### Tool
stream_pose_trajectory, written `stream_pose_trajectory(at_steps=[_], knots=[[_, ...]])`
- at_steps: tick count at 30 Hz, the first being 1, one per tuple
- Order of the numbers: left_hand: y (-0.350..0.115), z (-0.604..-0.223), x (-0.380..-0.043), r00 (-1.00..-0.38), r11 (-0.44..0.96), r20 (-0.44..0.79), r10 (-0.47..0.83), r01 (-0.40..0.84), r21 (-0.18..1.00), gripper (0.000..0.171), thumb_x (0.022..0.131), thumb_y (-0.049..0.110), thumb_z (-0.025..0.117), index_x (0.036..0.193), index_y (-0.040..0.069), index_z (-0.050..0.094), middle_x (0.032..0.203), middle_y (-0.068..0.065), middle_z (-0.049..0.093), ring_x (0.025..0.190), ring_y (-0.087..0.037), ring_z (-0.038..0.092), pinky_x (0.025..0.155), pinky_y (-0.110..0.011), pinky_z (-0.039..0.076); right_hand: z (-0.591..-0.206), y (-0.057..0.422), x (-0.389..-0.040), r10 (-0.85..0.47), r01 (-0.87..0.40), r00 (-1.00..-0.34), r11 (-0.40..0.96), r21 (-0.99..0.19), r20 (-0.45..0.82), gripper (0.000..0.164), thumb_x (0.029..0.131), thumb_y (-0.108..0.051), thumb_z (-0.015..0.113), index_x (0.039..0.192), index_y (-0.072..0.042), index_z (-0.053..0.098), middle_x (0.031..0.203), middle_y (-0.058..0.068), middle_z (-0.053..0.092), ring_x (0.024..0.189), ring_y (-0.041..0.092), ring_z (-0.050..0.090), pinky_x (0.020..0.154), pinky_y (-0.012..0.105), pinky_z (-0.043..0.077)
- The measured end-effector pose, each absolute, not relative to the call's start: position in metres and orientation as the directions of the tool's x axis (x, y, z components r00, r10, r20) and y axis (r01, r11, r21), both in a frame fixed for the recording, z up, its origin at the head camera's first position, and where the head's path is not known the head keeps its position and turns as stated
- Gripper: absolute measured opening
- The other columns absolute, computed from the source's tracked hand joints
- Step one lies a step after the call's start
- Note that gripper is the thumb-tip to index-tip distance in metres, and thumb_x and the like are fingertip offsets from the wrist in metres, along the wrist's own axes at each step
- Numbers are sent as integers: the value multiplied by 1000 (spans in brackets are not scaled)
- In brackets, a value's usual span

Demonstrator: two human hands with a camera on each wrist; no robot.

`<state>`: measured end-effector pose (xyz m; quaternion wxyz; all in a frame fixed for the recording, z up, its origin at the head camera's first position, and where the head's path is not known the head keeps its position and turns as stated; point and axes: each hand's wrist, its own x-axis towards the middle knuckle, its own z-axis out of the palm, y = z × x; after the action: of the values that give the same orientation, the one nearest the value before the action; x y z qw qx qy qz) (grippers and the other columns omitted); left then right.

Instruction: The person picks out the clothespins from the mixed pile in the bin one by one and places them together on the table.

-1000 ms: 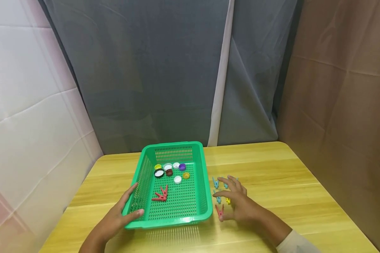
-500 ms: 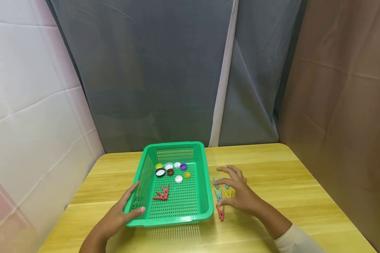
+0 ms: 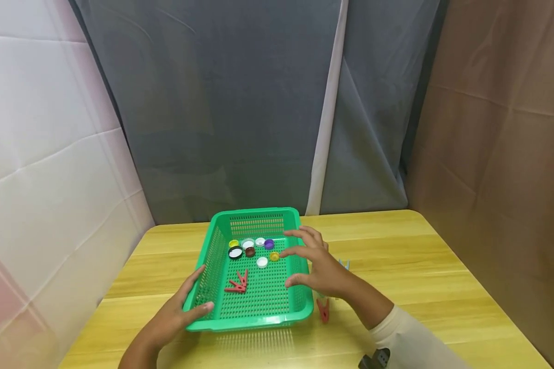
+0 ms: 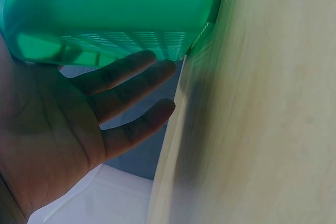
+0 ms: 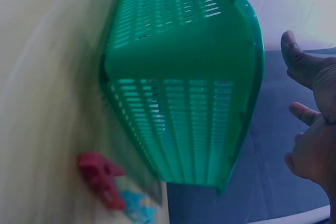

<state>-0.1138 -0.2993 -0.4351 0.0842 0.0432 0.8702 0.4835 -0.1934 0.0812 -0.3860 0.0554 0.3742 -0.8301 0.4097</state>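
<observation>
My left hand (image 3: 173, 312) holds the front left corner of a green plastic basket (image 3: 249, 323), thumb over the rim and the other fingers along the outside. In the left wrist view, three fingers (image 4: 131, 90) stretch out below the basket wall. My right hand (image 3: 320, 266) hovers over the basket's right rim, thumb and fingers spread apart with nothing between them. Inside the basket lie red clothespins (image 3: 242, 281) and several bottle caps, among them a white cap (image 3: 262, 263) and a purple cap (image 3: 269, 244). A red clothespin (image 3: 324, 310) lies on the table beside the basket.
A light blue clothespin (image 3: 344, 264) shows beyond my right hand, which hides others near it. The wooden table (image 3: 420, 277) stands between a grey curtain (image 3: 240, 113) behind, a white cloth on the left and a brown one on the right.
My right hand has moved left, from above the clothespins on the table to over the basket's right side, its fingers spread throughout. My left hand has stayed at the basket corner.
</observation>
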Motion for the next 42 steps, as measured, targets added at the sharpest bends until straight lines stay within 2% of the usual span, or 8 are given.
stream_pose_trajectory(at_steps=[4, 7, 13, 18, 23, 29, 34, 42], knots=[[-299, -437, -114, -982, 526, -100, 162, 0, 850, 96, 106, 29, 70, 178, 29, 7, 181, -31, 8, 157, -65, 30, 112, -78, 42, -381, 70, -201, -596, -670, -700, 358, -650, 392, 53, 84, -23, 94, 134, -18, 77, 173, 8, 41, 164, 44, 17, 120, 83, 22], [-299, -437, -113, -982, 526, -99, 161, 0, 850, 95, 106, 28, 70, 178, 28, 7, 180, -32, 10, 155, -64, 33, 112, -77, 43, -379, 62, -208, -624, -650, -693, 322, -689, 362, 53, 89, -22, 92, 138, -17, 75, 172, 7, 41, 163, 40, 22, 122, 79, 29], [-299, -437, -111, -982, 517, -98, 162, 0, 856, 95, 106, 28, 71, 177, 27, 9, 181, -31, 12, 156, -63, 33, 114, -77, 42, -375, 45, -222, -691, -578, -674, 274, -768, 261, 49, 97, -19, 85, 143, -13, 71, 170, 9, 43, 159, 38, 37, 120, 66, 43], [-301, -437, -113, -983, 522, -80, 163, 17, 853, 94, 106, 29, 70, 177, 28, 9, 180, -31, 12, 156, -62, 34, 113, -76, 42, -370, 27, -235, -761, -551, -628, 287, -783, 163, 41, 103, -22, 78, 143, -12, 70, 161, 12, 56, 147, 35, 55, 111, 52, 54], [-304, -434, -114, -984, 527, -79, 159, 17, 850, 93, 107, 31, 69, 177, 29, 9, 181, -30, 11, 157, -63, 31, 114, -78, 40, -365, 6, -246, -810, -532, -583, 323, -783, 61, 41, 106, -24, 75, 144, -11, 67, 152, 13, 65, 134, 32, 67, 105, 36, 57], [-305, -434, -112, -983, 522, -75, 169, 25, 853, 93, 107, 30, 69, 177, 28, 9, 180, -31, 13, 156, -62, 33, 114, -77, 41, -367, -17, -248, -829, -515, -547, 443, -734, -116, 50, 107, -31, 73, 152, -11, 63, 159, 9, 61, 134, 27, 68, 102, 31, 57], [-304, -437, -112, -983, 524, -76, 168, 24, 851, 94, 106, 28, 70, 177, 27, 9, 181, -31, 11, 157, -65, 29, 112, -78, 42, -375, -25, -248, -814, -500, -514, 539, -677, -268, 63, 103, -29, 79, 159, -12, 55, 166, 9, 53, 143, 32, 64, 104, 33, 57], [-300, -438, -115, -982, 531, -90, 168, 13, 847, 95, 106, 29, 71, 177, 26, 9, 180, -32, 10, 158, -66, 27, 113, -79, 41, -393, -28, -253, -788, -481, -498, 599, -641, -362, 89, 93, -24, 90, 168, -18, 43, 172, 8, 47, 151, 34, 56, 112, 41, 55]])
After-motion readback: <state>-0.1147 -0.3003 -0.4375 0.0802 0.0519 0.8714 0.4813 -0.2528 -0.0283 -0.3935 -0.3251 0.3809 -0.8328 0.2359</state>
